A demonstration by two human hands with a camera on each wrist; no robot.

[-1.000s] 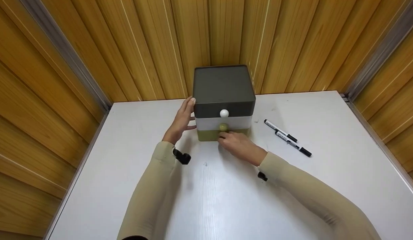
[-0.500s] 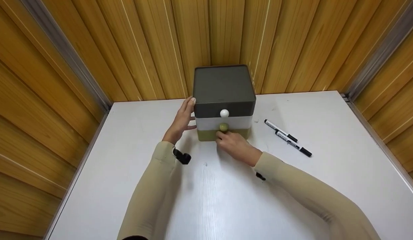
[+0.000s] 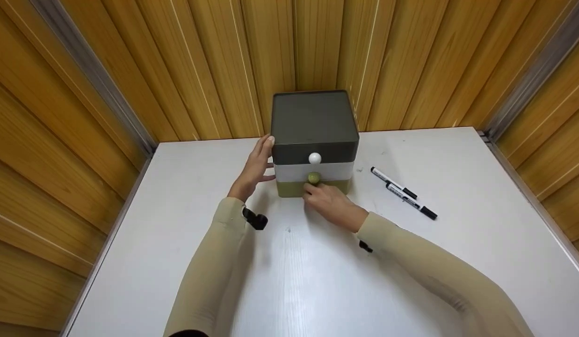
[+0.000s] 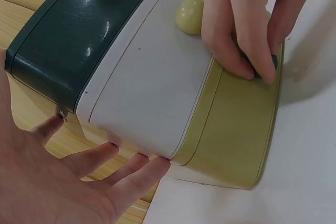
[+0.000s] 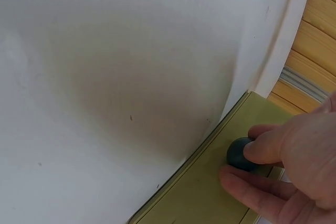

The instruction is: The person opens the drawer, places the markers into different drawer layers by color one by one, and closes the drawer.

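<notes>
Change: over the last second the right hand (image 3: 334, 203) has crept slightly left and closer to the box (image 3: 313, 140); nothing else has shifted
Bottom drawer: the olive drawer (image 4: 236, 124) is shut, its front flush with the white drawer (image 4: 152, 87) above, as in the earlier head views
Meaning: the grip on the knob looks settled, but no pull has begun, so opening is at its very start, as I judge it
Right hand: fingertips and thumb pinch the dark knob (image 5: 240, 153) on the olive drawer front
Left hand: the left hand (image 3: 254, 166) lies flat and open against the box's left side, fingers straight, bracing it
Box place: at the back middle of the table (image 3: 154, 243), against the wood wall (image 3: 200, 61)
Pens: two pens (image 3: 401, 193) lie to the right of the box, well apart from both hands
Hidden: in the head view the right hand covers the dark knob; the drawer insides are unseen
Cut off: the right wrist view shows only part of the olive front; the left wrist view crops the right hand at the knuckles
Hard to tell: how firmly the knob is squeezed
</notes>
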